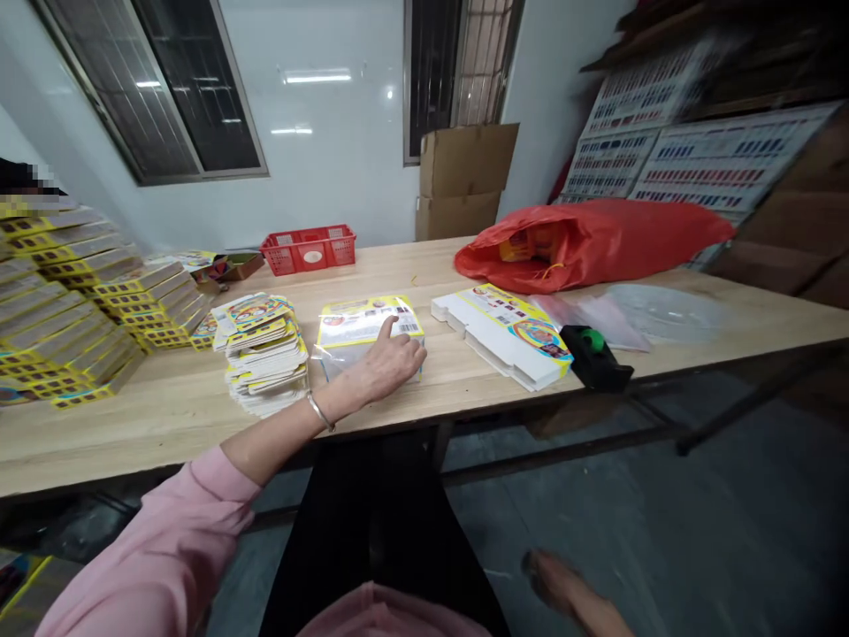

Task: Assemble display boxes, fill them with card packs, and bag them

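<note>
Left hand: the left hand [391, 361] rests palm down on the right part of a plastic-wrapped printed box [362, 317]. The fingers [390, 327] are not gripping: the index is extended onto the top face, the others are bent and close together.
Right hand: the right hand [552, 582] is low at lower right, below the counter [199, 426] edge and blurred. Finger spread: cannot tell.
Box position: on the counter near its front edge, just right of a loose stack of printed card blanks [262, 354].
Long axis: runs side to side, roughly along the counter edge. The left hand is much nearer; the box lies ahead of the right hand and up to its left.
Box facing: printed face up, barcode [409, 327] toward the right end, loose film at the near left corner.
Nearby: a flat printed carton [504, 336] lies to the right, beside a black holder with a green knob [593, 356].
</note>
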Action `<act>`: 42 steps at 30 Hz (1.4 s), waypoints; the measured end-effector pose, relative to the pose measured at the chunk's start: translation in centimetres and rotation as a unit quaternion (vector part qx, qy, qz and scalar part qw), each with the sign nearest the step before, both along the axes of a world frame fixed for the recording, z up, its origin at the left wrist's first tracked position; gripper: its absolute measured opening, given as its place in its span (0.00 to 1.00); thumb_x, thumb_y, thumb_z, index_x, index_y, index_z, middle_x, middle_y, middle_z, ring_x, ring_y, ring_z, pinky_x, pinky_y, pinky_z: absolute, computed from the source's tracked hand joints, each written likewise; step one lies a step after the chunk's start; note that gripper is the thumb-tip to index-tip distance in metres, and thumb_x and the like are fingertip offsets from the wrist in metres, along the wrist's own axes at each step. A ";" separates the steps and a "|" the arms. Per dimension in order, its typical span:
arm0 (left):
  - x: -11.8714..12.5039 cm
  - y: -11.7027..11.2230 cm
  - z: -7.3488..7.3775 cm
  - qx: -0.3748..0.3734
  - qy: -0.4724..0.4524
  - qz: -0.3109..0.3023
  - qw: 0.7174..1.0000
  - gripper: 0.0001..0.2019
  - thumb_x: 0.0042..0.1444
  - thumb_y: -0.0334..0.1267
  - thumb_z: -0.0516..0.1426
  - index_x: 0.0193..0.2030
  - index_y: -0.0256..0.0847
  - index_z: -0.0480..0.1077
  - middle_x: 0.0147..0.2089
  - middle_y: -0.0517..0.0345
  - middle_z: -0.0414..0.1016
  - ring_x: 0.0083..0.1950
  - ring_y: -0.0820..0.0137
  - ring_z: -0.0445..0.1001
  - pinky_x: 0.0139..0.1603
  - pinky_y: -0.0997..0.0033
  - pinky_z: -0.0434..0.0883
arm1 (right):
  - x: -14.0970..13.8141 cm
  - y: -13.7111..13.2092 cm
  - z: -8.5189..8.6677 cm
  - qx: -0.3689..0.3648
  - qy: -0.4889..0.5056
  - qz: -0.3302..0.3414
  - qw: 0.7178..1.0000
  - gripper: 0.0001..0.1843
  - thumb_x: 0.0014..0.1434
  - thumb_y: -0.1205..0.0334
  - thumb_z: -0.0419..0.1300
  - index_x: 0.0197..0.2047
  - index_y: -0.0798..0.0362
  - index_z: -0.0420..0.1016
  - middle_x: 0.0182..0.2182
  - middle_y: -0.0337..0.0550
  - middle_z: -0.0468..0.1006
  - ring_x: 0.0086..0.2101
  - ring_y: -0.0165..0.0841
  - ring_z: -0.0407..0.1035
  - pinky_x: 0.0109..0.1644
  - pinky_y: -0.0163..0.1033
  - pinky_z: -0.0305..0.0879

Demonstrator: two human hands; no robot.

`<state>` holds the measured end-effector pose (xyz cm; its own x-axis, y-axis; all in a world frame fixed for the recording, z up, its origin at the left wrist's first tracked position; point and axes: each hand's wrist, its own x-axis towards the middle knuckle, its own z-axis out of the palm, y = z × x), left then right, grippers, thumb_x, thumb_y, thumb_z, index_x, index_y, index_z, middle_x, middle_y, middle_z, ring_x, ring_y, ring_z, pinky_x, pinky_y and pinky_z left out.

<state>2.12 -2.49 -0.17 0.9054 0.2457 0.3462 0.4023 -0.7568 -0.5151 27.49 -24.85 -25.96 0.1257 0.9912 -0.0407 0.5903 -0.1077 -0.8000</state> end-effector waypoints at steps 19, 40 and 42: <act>1.0 -1.9 -0.9 0.022 0.001 -0.006 1.000 0.14 0.67 0.25 0.44 0.43 0.35 0.70 0.34 0.54 0.74 0.39 0.64 0.74 0.67 0.39 0.57 | -7.9 20.9 20.5 0.104 0.281 0.090 0.950 0.31 0.48 0.30 0.63 0.21 0.51 0.67 0.13 0.34 0.64 0.15 0.25 0.58 0.19 0.33 0.52; -11.1 -0.8 -4.8 -0.548 -0.658 0.130 0.500 0.24 0.46 0.61 0.65 0.32 0.39 0.74 0.35 0.57 0.75 0.39 0.70 0.71 0.41 0.71 0.66 | -7.4 21.4 19.2 0.106 0.289 0.119 0.944 0.25 0.47 0.38 0.70 0.28 0.53 0.76 0.28 0.40 0.75 0.33 0.33 0.66 0.42 0.40 0.61; -11.0 -0.6 -5.0 -0.551 -0.674 0.111 0.480 0.22 0.44 0.58 0.67 0.30 0.39 0.73 0.34 0.58 0.74 0.38 0.71 0.70 0.41 0.71 0.66 | -7.4 21.5 19.0 0.105 0.291 0.122 0.943 0.25 0.47 0.38 0.69 0.29 0.53 0.76 0.29 0.40 0.76 0.34 0.34 0.67 0.43 0.40 0.61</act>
